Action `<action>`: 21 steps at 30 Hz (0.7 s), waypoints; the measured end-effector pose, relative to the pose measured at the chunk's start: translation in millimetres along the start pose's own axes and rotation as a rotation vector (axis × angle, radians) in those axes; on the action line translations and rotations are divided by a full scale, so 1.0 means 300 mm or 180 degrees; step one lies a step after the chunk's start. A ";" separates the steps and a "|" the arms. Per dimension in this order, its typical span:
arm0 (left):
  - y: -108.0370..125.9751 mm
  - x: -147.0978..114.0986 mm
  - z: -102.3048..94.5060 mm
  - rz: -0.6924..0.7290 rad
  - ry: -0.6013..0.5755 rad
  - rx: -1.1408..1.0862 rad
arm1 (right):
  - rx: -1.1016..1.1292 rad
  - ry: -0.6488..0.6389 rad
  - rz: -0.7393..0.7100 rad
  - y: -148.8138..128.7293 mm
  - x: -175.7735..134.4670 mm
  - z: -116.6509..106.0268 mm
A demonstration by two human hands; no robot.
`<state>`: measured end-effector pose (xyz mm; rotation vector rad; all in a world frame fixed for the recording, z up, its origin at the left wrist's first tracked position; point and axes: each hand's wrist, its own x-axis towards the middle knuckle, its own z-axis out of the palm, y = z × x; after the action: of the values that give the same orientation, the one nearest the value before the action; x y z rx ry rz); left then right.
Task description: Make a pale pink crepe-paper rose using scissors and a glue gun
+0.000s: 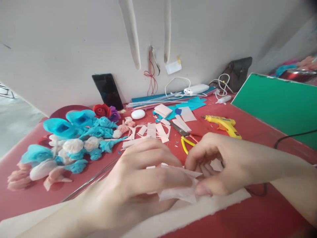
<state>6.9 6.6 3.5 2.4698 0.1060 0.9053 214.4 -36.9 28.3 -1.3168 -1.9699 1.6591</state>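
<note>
Nearest, we have a long pale strip (pixel 205 211) lying across the red counter (pixel 223 226) beneath both hands. Directly above this strip, between the hands, we hold a thin white paper (pixel 184 194). Our left hand (pixel 146 172) pinches it, bent fingers over the paper and thumb below. Our right hand (pixel 220 162) is curled, its thumb tip against the paper's right edge; we cannot tell whether its fingers grip. Left of the hands, we locate a cluster of blue, white and pink paper flowers (pixel 73 145). Just beyond the hands, we see scissors (pixel 185 133) with yellow and orange handles, pale paper cuttings (pixel 151 130) to their left and a yellow glue gun (pixel 224 124) to their right. Farther back, we note a white oval case (pixel 138 114) and blue paper (pixel 195 103). Behind these, a black phone (pixel 107 91) leans against the wall (pixel 81 39).
</note>
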 end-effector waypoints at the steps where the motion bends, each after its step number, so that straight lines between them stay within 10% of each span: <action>1: 0.001 0.002 0.000 0.0024 0.0005 0.0052 | -0.0017 -0.0009 0.0015 0.000 -0.001 0.001; 21: 0.001 0.007 -0.023 0.0229 -0.0195 0.0132 | -0.0119 0.0352 -0.0226 0.022 -0.002 0.030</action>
<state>4.3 9.9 9.4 2.5517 0.0149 0.8642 211.7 -43.7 19.8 -1.3062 -1.9684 1.4917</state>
